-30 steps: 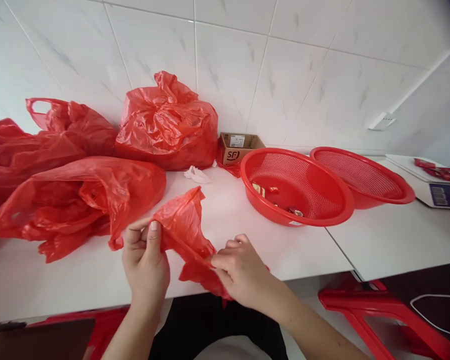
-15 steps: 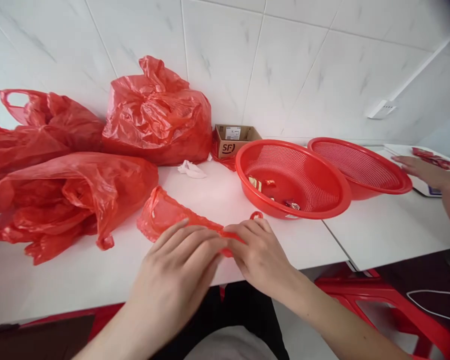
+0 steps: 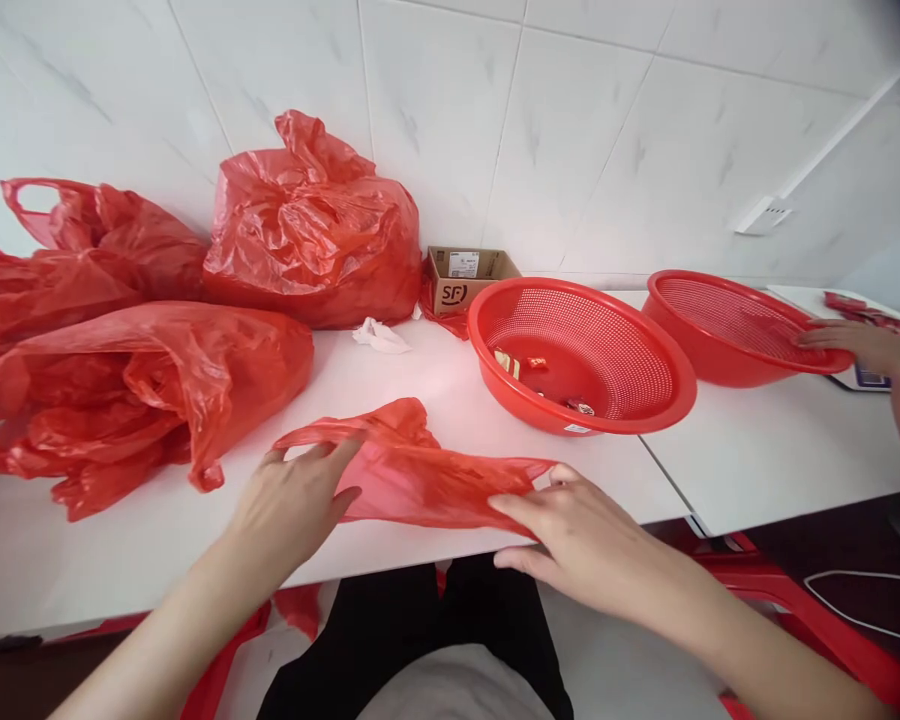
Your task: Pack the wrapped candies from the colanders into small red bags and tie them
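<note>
A small red plastic bag (image 3: 420,475) lies stretched flat near the front edge of the white table (image 3: 780,455). My left hand (image 3: 292,505) rests on its left end with the fingers spread out flat. At the bag's right end my right hand (image 3: 577,535) pinches the plastic by its handle. The bag runs between the two hands, pulled out sideways.
Full red bags (image 3: 311,235) are piled at the back left, with another large red bag (image 3: 135,390) nearer. A small cardboard box (image 3: 465,277) and crumpled white paper (image 3: 379,337) lie behind. A red colander (image 3: 581,355) holds a few small items; another person's hand (image 3: 862,345) grips a second colander (image 3: 735,325) by a scale (image 3: 874,377).
My hands moved apart and spread the small bag flat on the table. The other person's hand took hold of the far colander and shifted it right.
</note>
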The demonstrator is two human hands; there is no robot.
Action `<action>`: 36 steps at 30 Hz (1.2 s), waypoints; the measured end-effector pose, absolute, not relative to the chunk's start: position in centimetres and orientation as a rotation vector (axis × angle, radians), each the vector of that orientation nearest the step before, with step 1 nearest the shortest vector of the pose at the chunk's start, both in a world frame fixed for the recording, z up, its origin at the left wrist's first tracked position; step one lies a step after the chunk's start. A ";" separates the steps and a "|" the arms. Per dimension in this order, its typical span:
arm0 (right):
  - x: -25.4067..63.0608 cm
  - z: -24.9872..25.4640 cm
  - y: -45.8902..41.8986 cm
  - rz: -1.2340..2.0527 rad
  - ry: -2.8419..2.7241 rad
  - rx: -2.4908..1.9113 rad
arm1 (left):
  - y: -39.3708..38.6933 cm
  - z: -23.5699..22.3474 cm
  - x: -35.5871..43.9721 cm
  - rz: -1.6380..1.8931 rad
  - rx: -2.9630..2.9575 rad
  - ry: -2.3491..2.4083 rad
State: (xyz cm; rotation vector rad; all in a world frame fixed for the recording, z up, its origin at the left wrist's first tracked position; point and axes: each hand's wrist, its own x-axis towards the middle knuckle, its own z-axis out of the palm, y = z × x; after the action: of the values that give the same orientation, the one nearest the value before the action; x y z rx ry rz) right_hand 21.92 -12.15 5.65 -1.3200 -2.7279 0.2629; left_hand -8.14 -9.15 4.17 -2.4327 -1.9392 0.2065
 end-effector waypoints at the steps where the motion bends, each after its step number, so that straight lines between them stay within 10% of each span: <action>1: 21.6 6.5 -12.1 0.242 -2.666 -1.293 | -9.3 4.5 -7.7 0.230 -2.444 -1.936; 10: 14.6 5.2 -8.6 0.279 -2.687 -1.143 | -10.9 6.8 -4.2 0.349 -2.559 -1.697; 18: 17.1 5.1 -6.2 0.037 -2.856 -1.681 | -9.9 10.3 -5.3 1.192 -2.630 -1.556; 28: 15.2 4.7 -6.9 0.157 -2.723 -1.389 | -9.6 5.9 -2.2 0.140 -2.775 -1.395; 36: 16.1 3.3 -5.8 0.438 -2.781 -1.649 | -8.8 4.6 -4.6 0.433 -2.869 -1.385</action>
State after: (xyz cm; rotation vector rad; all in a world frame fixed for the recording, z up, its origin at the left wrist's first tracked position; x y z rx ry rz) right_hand 16.12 -5.79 3.28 -1.6493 -2.7805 0.4376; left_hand -4.60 -8.84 4.58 -2.8691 -1.3850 0.4334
